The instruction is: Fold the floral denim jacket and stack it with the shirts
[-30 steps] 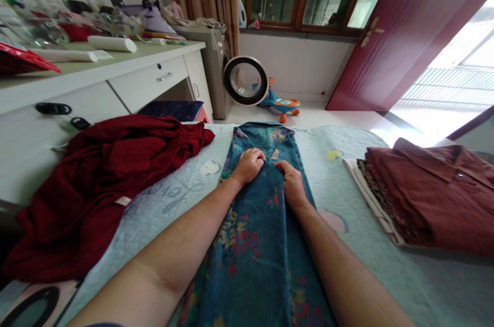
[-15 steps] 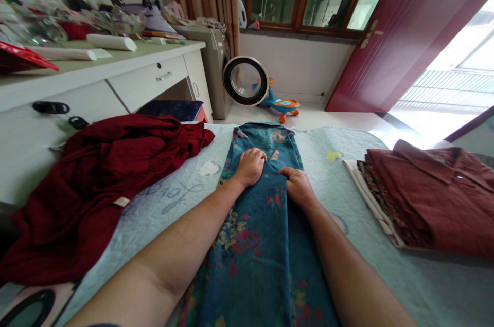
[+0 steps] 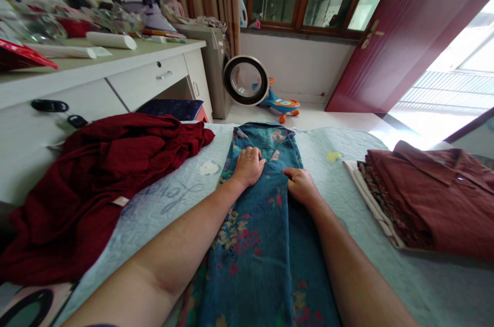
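Observation:
A blue-green floral garment (image 3: 262, 234) lies in a long folded strip on the light quilted bedcover (image 3: 173, 209), its far end near the bed's edge. On the garment's left part rests my left hand (image 3: 249, 166), fingers curled against the cloth. My right hand (image 3: 303, 184) pinches the folded edge at the right, thumb and fingers closed on the fabric. Only a small gap separates the two hands. The near end of the garment runs out of view between my forearms.
Crumpled dark red cloth (image 3: 127, 162) lies on the left. At the right is a stack of folded clothes (image 3: 436, 193). Beyond the bed are a washer with its round door (image 3: 246, 80) open, a blue toy (image 3: 283, 104), a cluttered desk (image 3: 154, 65) and a red door (image 3: 378, 44).
My right hand has shifted very slightly right along with the fabric edge. My left hand has moved slightly left, its fingers a little more curled.

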### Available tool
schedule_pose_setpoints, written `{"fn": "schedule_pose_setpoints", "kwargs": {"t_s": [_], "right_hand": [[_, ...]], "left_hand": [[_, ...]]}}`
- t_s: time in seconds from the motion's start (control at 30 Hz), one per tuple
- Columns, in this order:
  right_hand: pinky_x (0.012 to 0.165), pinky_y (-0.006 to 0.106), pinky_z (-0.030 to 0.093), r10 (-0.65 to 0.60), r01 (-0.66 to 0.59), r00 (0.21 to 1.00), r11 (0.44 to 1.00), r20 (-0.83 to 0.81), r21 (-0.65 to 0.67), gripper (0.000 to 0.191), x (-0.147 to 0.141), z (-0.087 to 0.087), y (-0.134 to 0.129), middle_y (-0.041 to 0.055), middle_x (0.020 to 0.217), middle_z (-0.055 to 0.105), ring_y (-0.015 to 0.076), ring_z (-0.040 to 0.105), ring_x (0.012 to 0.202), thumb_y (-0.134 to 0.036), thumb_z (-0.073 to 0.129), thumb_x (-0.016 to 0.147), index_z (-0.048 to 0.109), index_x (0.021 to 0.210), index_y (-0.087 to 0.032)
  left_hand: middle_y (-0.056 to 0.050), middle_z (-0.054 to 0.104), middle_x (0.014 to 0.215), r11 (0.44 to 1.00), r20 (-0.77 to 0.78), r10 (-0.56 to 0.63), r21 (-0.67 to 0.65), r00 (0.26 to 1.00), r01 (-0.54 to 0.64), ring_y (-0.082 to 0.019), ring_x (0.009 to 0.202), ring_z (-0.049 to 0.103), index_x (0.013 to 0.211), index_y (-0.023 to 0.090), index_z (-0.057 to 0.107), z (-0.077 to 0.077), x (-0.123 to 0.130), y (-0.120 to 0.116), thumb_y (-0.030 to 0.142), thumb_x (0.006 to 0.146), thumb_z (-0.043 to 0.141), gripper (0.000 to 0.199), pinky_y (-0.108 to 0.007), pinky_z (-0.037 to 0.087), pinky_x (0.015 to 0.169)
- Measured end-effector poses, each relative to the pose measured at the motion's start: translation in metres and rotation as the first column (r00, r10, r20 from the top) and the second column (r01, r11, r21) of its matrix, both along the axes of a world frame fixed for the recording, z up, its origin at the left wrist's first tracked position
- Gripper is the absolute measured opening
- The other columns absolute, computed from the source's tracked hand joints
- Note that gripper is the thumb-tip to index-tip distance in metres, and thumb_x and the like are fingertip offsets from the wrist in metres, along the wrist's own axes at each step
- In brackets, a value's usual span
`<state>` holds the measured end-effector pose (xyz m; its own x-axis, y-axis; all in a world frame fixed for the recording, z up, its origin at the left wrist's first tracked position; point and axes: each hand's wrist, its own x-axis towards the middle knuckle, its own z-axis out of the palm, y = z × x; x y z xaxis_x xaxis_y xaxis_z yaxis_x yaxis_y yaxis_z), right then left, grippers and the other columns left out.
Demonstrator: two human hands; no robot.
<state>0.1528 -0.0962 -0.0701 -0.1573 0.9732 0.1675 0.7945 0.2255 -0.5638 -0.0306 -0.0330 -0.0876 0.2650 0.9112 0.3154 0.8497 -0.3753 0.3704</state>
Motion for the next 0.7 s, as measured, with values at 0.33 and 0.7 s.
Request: {"fn": "schedule_pose_setpoints", "kwargs": {"t_s": [0.33,0.7], "right_hand": [[0.049,0.023,0.034,0.050,-0.082,0.986,0.976,-0.159,-0.204,0.017,0.014,0.006,0.006,-0.0027,0.054,0.059,0.0136,0.052,0.053,-0.019,0.050,0.068,0.066,0.064,-0.022],[0.052,0.026,0.030,-0.065,0.065,0.998,0.987,0.004,-0.149,0.026,-0.005,0.005,0.004,-0.0014,0.059,0.058,0.0131,0.049,0.055,-0.041,0.055,0.081,0.062,0.067,-0.021]], "left_hand": [[-0.011,0.053,0.125,0.992,-0.145,-0.075,-0.112,0.987,0.059,-0.033,0.122,0.044,0.125,0.026,0.051,0.001,0.013,-0.021,0.048,0.092,0.047,0.039,-0.065,0.024,0.106],[-0.017,0.036,0.152,0.979,-0.157,-0.118,-0.181,0.981,0.089,-0.042,0.141,0.024,0.145,0.024,0.038,0.000,0.011,-0.021,0.061,0.092,0.038,0.064,-0.068,0.015,0.110]]}}
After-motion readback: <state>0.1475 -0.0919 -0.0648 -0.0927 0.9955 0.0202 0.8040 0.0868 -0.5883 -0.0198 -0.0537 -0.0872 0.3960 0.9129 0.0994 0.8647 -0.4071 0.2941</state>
